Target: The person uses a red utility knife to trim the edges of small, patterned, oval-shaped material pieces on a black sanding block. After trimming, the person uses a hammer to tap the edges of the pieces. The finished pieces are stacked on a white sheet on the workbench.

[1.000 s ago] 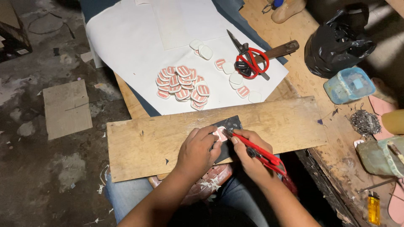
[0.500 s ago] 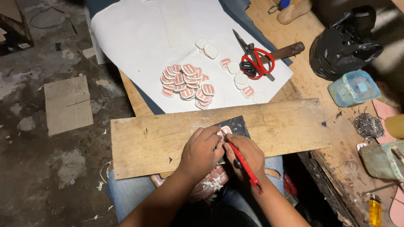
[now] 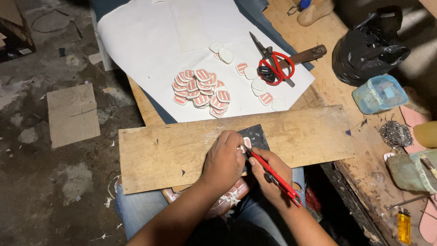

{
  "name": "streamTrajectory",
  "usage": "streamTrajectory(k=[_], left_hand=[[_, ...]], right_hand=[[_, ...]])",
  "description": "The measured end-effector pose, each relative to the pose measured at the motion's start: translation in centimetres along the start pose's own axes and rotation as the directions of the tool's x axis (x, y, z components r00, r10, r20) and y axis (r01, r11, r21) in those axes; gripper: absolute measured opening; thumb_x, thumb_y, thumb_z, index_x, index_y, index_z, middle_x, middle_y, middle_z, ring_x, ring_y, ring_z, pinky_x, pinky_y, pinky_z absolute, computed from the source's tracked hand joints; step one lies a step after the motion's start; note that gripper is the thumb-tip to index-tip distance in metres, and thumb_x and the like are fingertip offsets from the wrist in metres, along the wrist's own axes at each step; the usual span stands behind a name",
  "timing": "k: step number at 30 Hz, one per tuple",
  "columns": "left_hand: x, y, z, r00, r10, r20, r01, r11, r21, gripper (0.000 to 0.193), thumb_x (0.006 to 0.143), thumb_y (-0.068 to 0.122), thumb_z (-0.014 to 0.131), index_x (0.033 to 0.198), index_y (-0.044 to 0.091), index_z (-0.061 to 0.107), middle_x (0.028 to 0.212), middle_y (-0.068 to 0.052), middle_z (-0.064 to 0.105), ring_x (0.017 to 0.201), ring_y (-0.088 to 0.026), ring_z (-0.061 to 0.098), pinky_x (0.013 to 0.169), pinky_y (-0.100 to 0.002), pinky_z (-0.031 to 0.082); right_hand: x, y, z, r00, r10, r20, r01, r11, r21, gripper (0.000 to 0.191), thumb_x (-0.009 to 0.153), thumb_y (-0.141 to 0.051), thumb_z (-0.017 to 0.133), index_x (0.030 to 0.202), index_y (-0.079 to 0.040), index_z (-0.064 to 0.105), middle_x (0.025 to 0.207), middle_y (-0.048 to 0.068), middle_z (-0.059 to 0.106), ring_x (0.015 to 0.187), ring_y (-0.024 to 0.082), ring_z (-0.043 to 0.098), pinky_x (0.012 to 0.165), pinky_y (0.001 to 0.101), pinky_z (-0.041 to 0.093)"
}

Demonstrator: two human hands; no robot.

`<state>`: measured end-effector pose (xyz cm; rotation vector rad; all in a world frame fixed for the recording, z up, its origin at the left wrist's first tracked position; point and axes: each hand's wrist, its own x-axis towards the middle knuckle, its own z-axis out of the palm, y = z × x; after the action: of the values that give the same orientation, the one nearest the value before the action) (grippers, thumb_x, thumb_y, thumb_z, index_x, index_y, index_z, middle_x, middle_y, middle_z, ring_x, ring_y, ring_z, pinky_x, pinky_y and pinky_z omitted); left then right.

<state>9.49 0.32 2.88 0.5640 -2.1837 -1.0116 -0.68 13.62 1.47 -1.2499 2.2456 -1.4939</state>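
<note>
On the board [image 3: 182, 150], I see the left hand [image 3: 224, 160] curled down, pinning a small piece [image 3: 247, 142] on the dark mat [image 3: 257, 136]. Right hand [image 3: 269, 175] grips a red knife [image 3: 273, 175] just right of it. I judge the piece light, thin and slippery; hold it by the edges.

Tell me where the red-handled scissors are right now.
In the head view, the red-handled scissors lie on the white sheet, upper right of the plank, beside the scattered small tags.
</note>
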Motion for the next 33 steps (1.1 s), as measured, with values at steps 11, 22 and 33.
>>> streamTrajectory(k=[11, 22, 33], left_hand=[[1.3, -2.0, 2.3, 0.928, -0.371, 0.017, 0.354, 0.870, -0.344, 0.024, 0.081, 0.002, 0.068, 0.102, 0.001, 0.057, 0.086, -0.007, 0.067, 0.074, -0.012, 0.066, 0.068, -0.028, 0.056], [0.0, -1.5, 2.6, 0.926, -0.376, -0.032, 0.319, 0.823, -0.470, 0.013, 0.087, -0.003, 0.064, 0.093, 0.002, 0.054, 0.082, -0.006, 0.063, 0.072, -0.008, 0.061, 0.066, -0.025, 0.052], [2.4, -0.4, 2.1, 0.945, -0.302, -0.125, 0.276, 0.942, -0.189, 0.010, 0.085, 0.003, 0.062, 0.094, 0.003, 0.062, 0.087, -0.010, 0.064, 0.074, -0.021, 0.065, 0.068, -0.034, 0.054]], right_hand=[[0.6, -0.1, -0.1, 0.958, -0.286, -0.019, 0.277, 0.939, -0.204, 0.022, 0.089, -0.010, 0.076, 0.108, 0.000, 0.069, 0.096, 0.016, 0.074, 0.081, 0.029, 0.074, 0.072, 0.0359, 0.058], [1.8, -0.6, -0.9, 0.990, -0.135, 0.052, 0.141, 0.977, -0.159, 0.015, 0.087, -0.013, 0.073, 0.096, -0.001, 0.070, 0.079, 0.014, 0.072, 0.068, 0.026, 0.072, 0.063, 0.0344, 0.057], [0.1, 2.5, -0.7, 0.984, 0.134, -0.122, -0.125, 0.989, 0.077, 0.026, 0.097, -0.014, 0.065, 0.118, 0.002, 0.066, 0.095, 0.014, 0.075, 0.087, 0.018, 0.069, 0.081, 0.0298, 0.055]])
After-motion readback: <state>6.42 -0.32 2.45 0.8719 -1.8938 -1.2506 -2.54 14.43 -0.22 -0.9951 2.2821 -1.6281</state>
